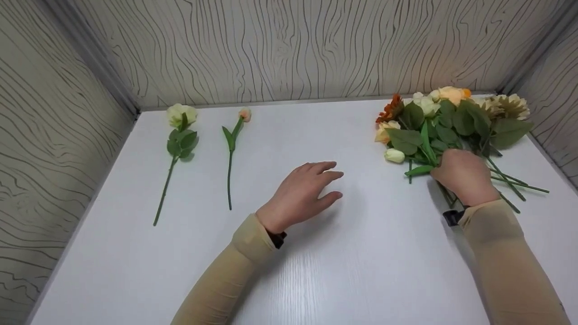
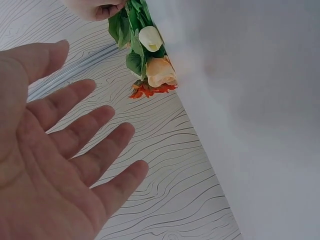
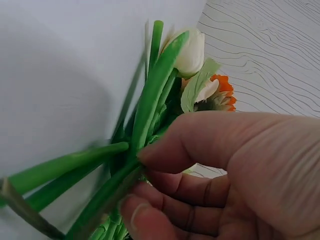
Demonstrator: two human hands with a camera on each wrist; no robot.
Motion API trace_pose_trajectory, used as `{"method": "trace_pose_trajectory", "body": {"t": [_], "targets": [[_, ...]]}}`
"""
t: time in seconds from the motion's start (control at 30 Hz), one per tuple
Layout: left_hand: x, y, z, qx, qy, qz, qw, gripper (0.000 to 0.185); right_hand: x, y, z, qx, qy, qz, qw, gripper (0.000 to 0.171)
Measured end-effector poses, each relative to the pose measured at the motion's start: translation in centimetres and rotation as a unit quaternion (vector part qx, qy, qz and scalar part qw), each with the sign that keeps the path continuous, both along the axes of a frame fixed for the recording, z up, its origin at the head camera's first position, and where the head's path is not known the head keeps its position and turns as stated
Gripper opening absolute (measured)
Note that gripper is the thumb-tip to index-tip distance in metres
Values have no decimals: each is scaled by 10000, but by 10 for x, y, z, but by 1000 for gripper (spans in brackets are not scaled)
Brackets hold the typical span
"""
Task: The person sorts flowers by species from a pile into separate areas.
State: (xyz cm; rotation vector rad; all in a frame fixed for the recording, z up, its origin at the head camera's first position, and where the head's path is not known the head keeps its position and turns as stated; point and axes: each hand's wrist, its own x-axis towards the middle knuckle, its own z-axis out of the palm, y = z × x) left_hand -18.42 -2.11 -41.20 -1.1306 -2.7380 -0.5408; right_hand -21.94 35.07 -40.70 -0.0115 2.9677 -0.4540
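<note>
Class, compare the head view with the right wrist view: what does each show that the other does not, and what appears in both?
Head view only: two single flowers lying apart on the table, a cream rose and a peach bud; the left hand, fingers straight, holding nothing. Right wrist view only: the thumb and fingers curled round green stems, seen close. Both: the right hand gripping the bunch, a white bud, an orange flower and the patterned wall.

The right hand (image 1: 465,176) hides which stem (image 3: 150,115) its fingers (image 3: 170,200) pinch.
</note>
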Motion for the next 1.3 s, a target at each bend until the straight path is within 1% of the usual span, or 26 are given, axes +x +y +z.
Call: {"method": "trace_pose_trajectory", "body": {"t": [0.13, 0.27, 0.3, 0.4, 0.47, 0.5, 0.53, 0.57, 0.6, 0.63, 0.67, 0.73, 0.8, 0.83, 0.9, 0.93, 0.97, 1.0, 1.03, 1.1, 1.17, 1.2, 1.27, 1.3], "targets": [[-1, 0, 0, 41, -55, -30, 10000, 44, 1, 0, 4, -82, 48, -96, 9999, 27], [-2, 0, 0, 172, -62, -27, 9998, 41, 6, 0, 13, -342, 378, -291, 9983, 32], [-2, -1, 0, 251, -62, -6, 9997, 39, 7, 0, 15, -468, 496, -343, 9971, 29], [-2, -1, 1, 608, -188, 116, 9979, 33, 9, -2, 23, -1059, 582, -501, 9914, 20], [-2, -1, 1, 959, -434, 217, 9942, 30, 8, -8, 27, -1662, 575, -586, 9827, 29], [-1, 0, 2, 1190, -654, 247, 9904, 28, 8, -12, 28, -2026, 562, -606, 9758, 35], [0, 1, 2, 1444, -936, 252, 9848, 27, 8, -18, 29, -2375, 514, -625, 9680, 39], [0, 2, 2, 1687, -1253, 241, 9774, 26, 8, -25, 28, -2757, 502, -621, 9579, 41], [1, 3, 1, 1907, -1564, 221, 9689, 25, 8, -32, 27, -3169, 481, -594, 9454, 42], [2, 4, 1, 2142, -1919, 193, 9576, 25, 8, -40, 26, -3590, 445, -528, 9308, 43], [2, 6, 0, 2363, -2268, 160, 9447, 25, 8, -48, 25, -3975, 404, -412, 9158, 43], [3, 9, -4, 2759, -2964, 93, 9143, 26, 8, -64, 23, -4678, 274, -181, 8832, 42], [4, 13, -8, 3071, -3504, 56, 8848, 28, 7, -80, 21, -5313, 126, 35, 8471, 42], [4, 15, -9, 3258, -3754, 38, 8677, 29, 7, -88, 21, -5537, 68, 147, 8326, 42], [5, 18, -12, 3577, -4118, -14, 8381, 30, 6, -101, 21, -5885, 9, 326, 8079, 40], [5, 20, -14, 3700, -4231, -36, 8271, 30, 6, -107, 20, -6028, -7, 402, 7969, 38], [5, 21, -15, 3827, -4321, -55, 8165, 29, 6, -112, 20, -6111, -22, 464, 7902, 36], [5, 22, -16, 3941, -4385, -83, 8077, 27, 6, -116, 19, -6157, -20, 535, 7861, 34], [5, 23, -16, 4037, -4407, -105, 8017, 25, 7, -120, 19, -6188, -12, 594, 7833, 33], [5, 23, -17, 4147, -4407, -106, 7961, 19, 7, -127, 18, -6222, 3, 669, 7800, 30], [5, 23, -17, 4162, -4392, -74, 7961, 14, 8, -131, 18, -6227, 7, 700, 7793, 27], [5, 23, -16, 4135, -4389, -62, 7977, 13, 8, -132, 18, -6243, 11, 709, 7780, 27], [6, 23, -14, 4039, -4425, -28, 8007, 12, 8, -132, 18, -6326, 27, 687, 7714, 25], [6, 23, -13, 3998, -4464, -19, 8006, 12, 8, -132, 19, -6392, 45, 673, 7661, 25]]}}
